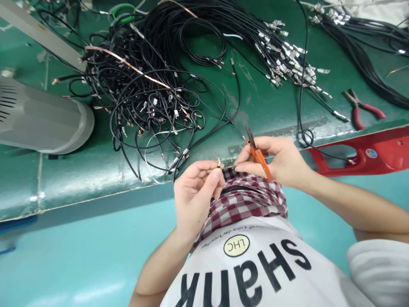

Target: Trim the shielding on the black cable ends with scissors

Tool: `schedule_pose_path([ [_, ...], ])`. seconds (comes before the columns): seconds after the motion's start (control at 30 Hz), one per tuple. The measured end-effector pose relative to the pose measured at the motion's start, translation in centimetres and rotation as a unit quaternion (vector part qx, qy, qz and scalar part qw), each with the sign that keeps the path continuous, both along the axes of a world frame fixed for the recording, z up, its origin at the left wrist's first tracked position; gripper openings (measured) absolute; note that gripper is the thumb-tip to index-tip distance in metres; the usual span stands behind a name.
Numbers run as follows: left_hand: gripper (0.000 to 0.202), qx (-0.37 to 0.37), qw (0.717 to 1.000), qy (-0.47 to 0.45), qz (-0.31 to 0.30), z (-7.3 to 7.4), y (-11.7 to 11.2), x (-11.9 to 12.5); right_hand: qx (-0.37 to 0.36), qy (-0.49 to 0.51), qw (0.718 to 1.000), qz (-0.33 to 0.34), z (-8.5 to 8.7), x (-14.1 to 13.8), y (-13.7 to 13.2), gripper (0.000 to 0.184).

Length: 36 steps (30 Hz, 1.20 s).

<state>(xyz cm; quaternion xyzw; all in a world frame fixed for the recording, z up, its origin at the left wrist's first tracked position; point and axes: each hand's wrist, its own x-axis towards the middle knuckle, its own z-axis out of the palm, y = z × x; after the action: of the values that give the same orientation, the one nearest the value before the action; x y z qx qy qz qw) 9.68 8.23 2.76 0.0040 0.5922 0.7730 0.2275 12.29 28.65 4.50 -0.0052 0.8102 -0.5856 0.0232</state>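
Observation:
My left hand (pixel 197 192) is closed, pinching the end of a black cable between thumb and fingers. Small coloured wires (pixel 219 161) stick out at its fingertips. Beside it, my right hand (pixel 286 164) holds a pair of orange-handled snips (pixel 261 162), their dark blades pointing up and away from me. The right thumb and forefinger also pinch a thin strand that runs towards the left fingertips. Both hands are at the bench edge, above a checked cloth (pixel 255 198) at my waist. More black cable lies across that cloth.
A tangled heap of black cables (pixel 153 94) covers the green bench (pixel 19 170). Cable ends with metal connectors (pixel 290 59) lie at the back right. Red-handled pliers (pixel 361 108) rest near a red plastic part (pixel 383 151). A grey device (pixel 44 117) stands left.

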Motion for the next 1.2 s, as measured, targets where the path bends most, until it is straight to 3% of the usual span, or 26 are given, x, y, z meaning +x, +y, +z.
schedule_pose_path([
  [0.07, 0.015, -0.005, 1.000, 0.019, -0.001, -0.1, 0.1, 0.1, -0.099, -0.011, 0.995, -0.021, -0.3, -0.2, -0.6, 0.020],
  [0.17, 0.016, -0.043, 0.998, 0.047, 0.002, 0.1, 0.2, 0.2, -0.173, -0.017, 0.984, -0.038, -0.5, -0.3, -1.3, 0.022],
  [0.4, 0.010, -0.159, 0.971, 0.179, 0.005, 0.0, 0.3, 0.6, -0.131, 0.015, 0.990, -0.058, 0.6, -0.4, -2.1, 0.022],
  [0.5, 0.009, -0.173, 0.963, 0.208, 0.002, -0.4, 0.3, 0.7, -0.173, -0.014, 0.983, -0.059, 0.5, -0.7, -2.1, 0.022],
  [0.6, 0.010, -0.162, 0.965, 0.206, -0.003, -0.5, 0.2, 0.6, -0.267, -0.080, 0.960, -0.042, -0.2, -1.2, -1.8, 0.026],
  [0.73, 0.010, -0.096, 0.986, 0.137, -0.019, -0.7, 0.2, 0.5, -0.372, -0.159, 0.914, -0.012, -2.0, -1.7, -1.9, 0.029],
  [0.87, 0.013, -0.043, 0.998, 0.052, -0.013, -1.2, 0.4, 0.4, -0.413, -0.172, 0.894, -0.027, -3.6, -1.8, -2.9, 0.033],
  [0.97, 0.015, -0.027, 0.999, 0.028, -0.008, -1.3, 0.7, 0.4, -0.385, -0.148, 0.910, -0.041, -3.6, -1.8, -3.2, 0.035],
  [1.03, 0.014, -0.027, 0.999, 0.026, -0.008, -1.2, 0.7, 0.3, -0.329, -0.115, 0.936, -0.048, -3.0, -1.7, -2.8, 0.036],
  [1.13, 0.013, -0.031, 0.999, 0.026, -0.001, -0.8, 0.5, 0.1, -0.105, -0.003, 0.993, -0.058, -1.8, -1.3, -1.3, 0.031],
  [1.2, 0.013, -0.029, 0.999, 0.024, 0.002, -0.5, 0.2, -0.1, 0.103, 0.096, 0.989, -0.032, -1.3, -0.8, -0.1, 0.028],
])
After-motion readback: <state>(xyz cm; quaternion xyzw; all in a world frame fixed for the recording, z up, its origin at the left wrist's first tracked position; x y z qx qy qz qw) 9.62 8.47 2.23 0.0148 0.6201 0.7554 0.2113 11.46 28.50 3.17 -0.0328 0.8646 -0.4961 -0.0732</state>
